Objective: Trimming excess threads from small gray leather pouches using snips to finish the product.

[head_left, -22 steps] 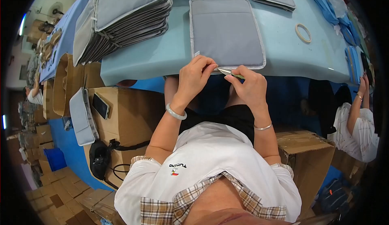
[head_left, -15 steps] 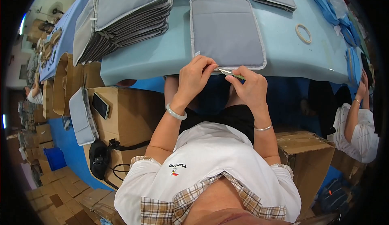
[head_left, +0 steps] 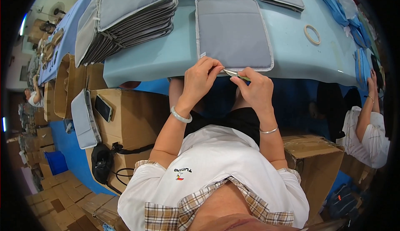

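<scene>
The left hand [head_left: 200, 79] pinches a grey rectangular fabric sleeve [head_left: 233, 35] at its near edge; the right hand [head_left: 259, 90] curls closed around silver-bladed, green-handled snips [head_left: 231, 73].

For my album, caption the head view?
Right hand holds pointed tool beside left hand at edge of grey padded panel.

Your tabletop [head_left: 291, 43]: pale blue. Panel [head_left: 233, 31] at its near edge: grey, paler grey trim [head_left: 271, 56]. Your snips [head_left: 231, 73]: silvery blades, green handle [head_left: 246, 78]. Tape ring [head_left: 315, 43] toward right edge: pale tan. Pouch [head_left: 361, 68] at right edge: bright blue. Your shirt [head_left: 233, 152]: white; collar [head_left: 193, 199] brown-and-white plaid.
</scene>
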A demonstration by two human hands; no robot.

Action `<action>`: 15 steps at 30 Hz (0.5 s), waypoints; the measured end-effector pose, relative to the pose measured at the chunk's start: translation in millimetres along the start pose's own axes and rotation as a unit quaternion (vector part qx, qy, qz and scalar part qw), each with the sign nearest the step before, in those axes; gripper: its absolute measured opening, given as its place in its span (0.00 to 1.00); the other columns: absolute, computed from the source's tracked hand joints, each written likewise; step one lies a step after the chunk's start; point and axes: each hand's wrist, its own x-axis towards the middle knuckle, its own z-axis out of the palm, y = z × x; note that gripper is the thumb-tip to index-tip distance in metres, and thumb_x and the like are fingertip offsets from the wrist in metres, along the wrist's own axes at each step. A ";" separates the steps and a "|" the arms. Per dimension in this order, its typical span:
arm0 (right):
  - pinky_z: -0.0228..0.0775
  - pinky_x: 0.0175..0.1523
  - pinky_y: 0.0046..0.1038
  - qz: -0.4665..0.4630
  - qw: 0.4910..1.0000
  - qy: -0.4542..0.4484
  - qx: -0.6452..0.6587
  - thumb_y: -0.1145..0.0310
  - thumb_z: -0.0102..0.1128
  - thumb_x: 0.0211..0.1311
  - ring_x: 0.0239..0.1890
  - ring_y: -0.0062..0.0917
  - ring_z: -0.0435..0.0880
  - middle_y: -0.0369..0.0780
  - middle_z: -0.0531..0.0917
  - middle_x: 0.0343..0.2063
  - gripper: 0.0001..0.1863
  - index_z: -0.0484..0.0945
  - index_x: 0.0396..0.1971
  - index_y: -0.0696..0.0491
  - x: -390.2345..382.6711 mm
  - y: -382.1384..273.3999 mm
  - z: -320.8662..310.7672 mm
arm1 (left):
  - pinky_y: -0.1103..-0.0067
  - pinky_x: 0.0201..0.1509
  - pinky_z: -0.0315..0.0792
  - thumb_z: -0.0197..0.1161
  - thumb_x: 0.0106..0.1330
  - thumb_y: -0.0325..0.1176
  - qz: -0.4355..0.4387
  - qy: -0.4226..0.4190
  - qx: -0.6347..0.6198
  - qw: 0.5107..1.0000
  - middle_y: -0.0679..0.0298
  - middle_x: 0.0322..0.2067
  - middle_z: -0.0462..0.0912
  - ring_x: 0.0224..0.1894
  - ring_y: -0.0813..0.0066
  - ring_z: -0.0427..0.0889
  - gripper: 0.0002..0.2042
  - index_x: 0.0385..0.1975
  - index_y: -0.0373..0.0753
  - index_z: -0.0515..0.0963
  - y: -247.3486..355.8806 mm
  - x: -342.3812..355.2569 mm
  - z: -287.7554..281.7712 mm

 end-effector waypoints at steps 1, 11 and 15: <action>0.71 0.26 0.30 -0.002 1.000 0.006 0.001 0.58 0.71 0.51 0.21 0.33 0.82 0.38 0.85 0.22 0.14 0.80 0.25 0.53 -0.1 0.4 0.7 | 0.75 0.26 0.70 0.65 0.63 0.32 -0.001 0.000 -0.001 1.000 0.64 0.26 0.78 0.23 0.65 0.77 0.05 0.29 0.38 0.79 -0.1 -0.1 -0.1; 0.71 0.27 0.26 0.060 0.995 -0.020 0.072 0.57 0.73 0.51 0.21 0.32 0.83 0.38 0.86 0.23 0.15 0.81 0.27 0.53 -8.6 4.4 -5.8 | 0.85 0.27 0.69 0.63 0.65 0.25 -0.014 0.014 -0.125 0.992 0.65 0.31 0.77 0.24 0.82 0.75 0.03 0.30 0.32 0.78 -11.7 -15.7 -6.2; 0.71 0.27 0.26 0.042 0.996 -0.006 0.084 0.58 0.73 0.50 0.21 0.31 0.83 0.39 0.86 0.23 0.15 0.81 0.28 0.54 -9.6 4.2 -3.2 | 0.85 0.27 0.69 0.63 0.64 0.23 -0.022 0.010 -0.146 0.989 0.65 0.31 0.78 0.24 0.82 0.76 0.02 0.30 0.33 0.79 -11.8 -26.2 -8.9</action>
